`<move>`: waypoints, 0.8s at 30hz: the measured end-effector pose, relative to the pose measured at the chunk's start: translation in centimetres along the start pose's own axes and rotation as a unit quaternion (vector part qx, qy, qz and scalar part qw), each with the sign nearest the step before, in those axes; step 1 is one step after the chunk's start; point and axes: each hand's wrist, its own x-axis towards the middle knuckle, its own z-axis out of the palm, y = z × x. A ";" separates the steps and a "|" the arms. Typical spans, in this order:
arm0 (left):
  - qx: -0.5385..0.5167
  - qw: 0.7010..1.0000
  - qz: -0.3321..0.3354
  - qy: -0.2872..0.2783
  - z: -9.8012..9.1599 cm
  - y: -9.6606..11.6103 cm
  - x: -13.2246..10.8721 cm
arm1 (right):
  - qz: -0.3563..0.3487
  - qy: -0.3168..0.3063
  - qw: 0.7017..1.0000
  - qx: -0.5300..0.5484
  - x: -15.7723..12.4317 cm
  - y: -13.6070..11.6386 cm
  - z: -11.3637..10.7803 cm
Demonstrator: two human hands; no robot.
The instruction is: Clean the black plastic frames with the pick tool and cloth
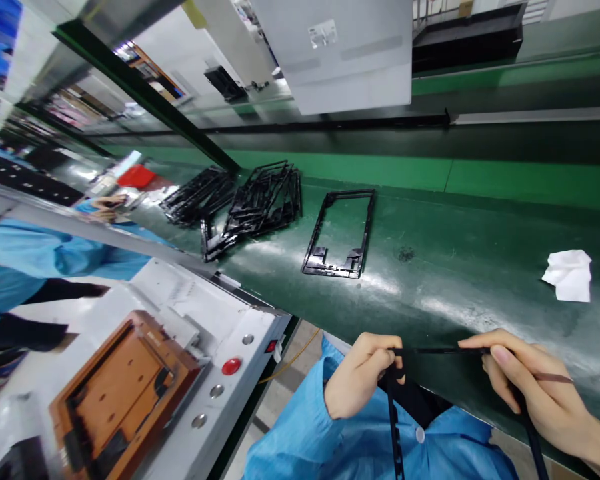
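Observation:
A thin black rectangular plastic frame (440,351) is held up close to my body, past the bench's near edge. My left hand (363,373) pinches one corner of it. At the other corner my right hand (530,387) grips it between thumb and fingers. The frame's sides run down out of view at the bottom. A second black frame (366,230) of similar shape lies flat on the green bench, ahead of my hands. To its left, several more black frames (265,200) are heaped in an untidy pile.
The green bench (460,267) runs across the view. A crumpled white cloth or paper (569,275) lies at right. At lower left stands a white machine with a brown fixture (125,387) and a red button (231,366). Another person's blue sleeve (55,247) shows beyond it.

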 end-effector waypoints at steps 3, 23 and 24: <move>-0.006 1.000 -0.009 -0.002 0.1 0.0 0.0 | -0.001 -0.002 1.000 0.001 -0.1 0.1 0.0; -0.029 0.999 0.008 0.010 0.5 -0.2 -0.1 | 0.001 -0.003 1.000 -0.006 0.0 0.0 -0.1; -0.034 0.999 0.001 0.009 0.6 -0.3 0.0 | 0.003 -0.004 1.000 -0.006 -0.1 0.1 -0.1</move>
